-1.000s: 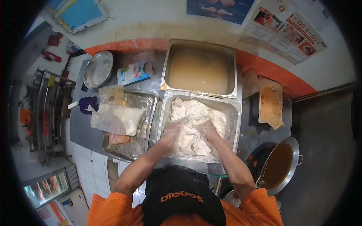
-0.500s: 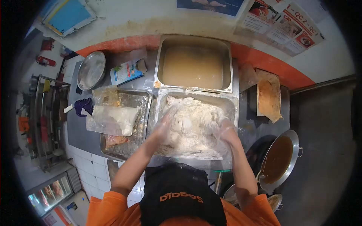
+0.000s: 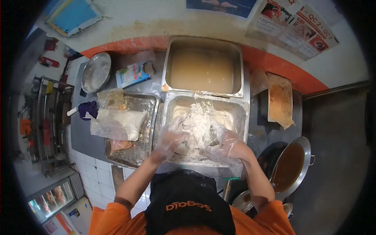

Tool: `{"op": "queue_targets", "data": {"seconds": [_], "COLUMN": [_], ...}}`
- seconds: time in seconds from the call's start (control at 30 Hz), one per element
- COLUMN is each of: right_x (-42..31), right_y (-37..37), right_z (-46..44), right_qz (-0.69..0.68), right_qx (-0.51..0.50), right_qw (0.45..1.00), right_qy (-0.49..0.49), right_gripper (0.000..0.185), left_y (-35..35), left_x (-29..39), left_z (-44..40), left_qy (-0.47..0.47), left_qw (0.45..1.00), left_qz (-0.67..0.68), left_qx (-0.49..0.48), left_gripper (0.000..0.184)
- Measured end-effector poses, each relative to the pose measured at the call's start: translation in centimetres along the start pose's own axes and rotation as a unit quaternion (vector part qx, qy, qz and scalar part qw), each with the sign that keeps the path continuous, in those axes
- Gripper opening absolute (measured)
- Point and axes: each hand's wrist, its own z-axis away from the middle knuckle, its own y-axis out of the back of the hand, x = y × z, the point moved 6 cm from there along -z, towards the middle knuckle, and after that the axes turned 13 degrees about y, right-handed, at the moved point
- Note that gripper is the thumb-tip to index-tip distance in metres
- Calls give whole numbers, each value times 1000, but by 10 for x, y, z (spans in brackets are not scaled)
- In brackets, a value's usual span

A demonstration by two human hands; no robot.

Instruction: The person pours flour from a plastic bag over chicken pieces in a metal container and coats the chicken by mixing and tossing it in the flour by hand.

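A steel pan [image 3: 246, 105] in front of me holds a pale heap of flour-coated pieces [image 3: 199, 123]; the kind of food under the flour cannot be made out. My left hand [image 3: 174, 140], in a clear plastic glove, is cupped against the heap's left side. Opposite it, my right hand [image 3: 228, 144], gloved the same way, presses in from the right. The heap is gathered up between both hands, loose flour around it. Fingertips are partly buried in flour and smeared by motion.
Behind stands a deep pan [image 3: 203, 70] of cloudy tan liquid. On the left, a tray [image 3: 150, 129] carries a plastic bag of white powder [image 3: 119, 123]. A round metal bowl [image 3: 96, 72] and a carton [image 3: 133, 75] lie beyond. A wok of brown liquid [image 3: 291, 164] sits at right.
Both hands have come nearer to me and closer together. The floured pieces, spread across the pan before, are now heaped in the middle, with flour bare around the far edges.
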Motion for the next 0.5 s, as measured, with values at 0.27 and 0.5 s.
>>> {"op": "queue_targets", "data": {"seconds": [0.27,0.5], "right_x": [65,95], "right_y": [-76,-59], "right_z": [-63,-63], "right_qz": [186,133], "right_qx": [46,177], "right_qw": [971,973], "right_qy": [-142,-66], "right_gripper": [46,22], "left_y": [18,30], "left_x": [-102,-154], "left_z": [-52,-94], "left_qy": [169,279], "left_qw": [918,947], "left_qz": [-358,-154], "left_qx": [-11,51], "left_gripper": [39,41]}}
